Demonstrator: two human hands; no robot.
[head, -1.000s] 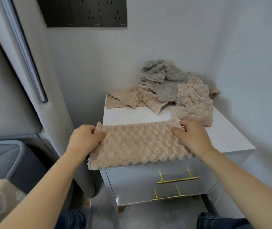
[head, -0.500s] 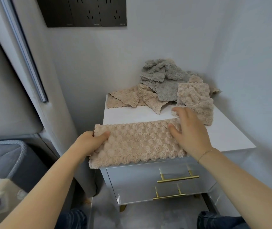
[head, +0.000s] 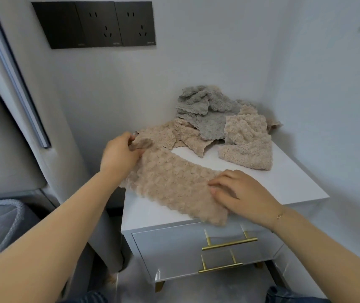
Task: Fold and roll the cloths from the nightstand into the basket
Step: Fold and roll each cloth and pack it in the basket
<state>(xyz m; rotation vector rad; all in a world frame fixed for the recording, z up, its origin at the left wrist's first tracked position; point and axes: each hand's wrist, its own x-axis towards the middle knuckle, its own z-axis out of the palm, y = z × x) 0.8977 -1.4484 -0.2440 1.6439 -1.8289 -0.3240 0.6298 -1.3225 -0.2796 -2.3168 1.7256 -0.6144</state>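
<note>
While the left hand point(head: 121, 153) pinched the beige cloth point(head: 174, 184) at the nightstand point(head: 294, 186) top's left edge, the right hand point(head: 243, 194) pressed flat, fingers spread, near the front edge.

Single head-worn wide-angle view, looking forward and down from above the person's forearms. The camera sits close: both arms enter from the lower corners, and the left hand point(head: 121, 152) and right hand point(head: 243, 194) fall near frame centre, over the nightstand point(head: 283, 182). Beyond the hands the view faces a room corner, with a black socket panel point(head: 96, 24) high on the wall. Straight edges bow toward the margins. No second view overlaps.
</note>
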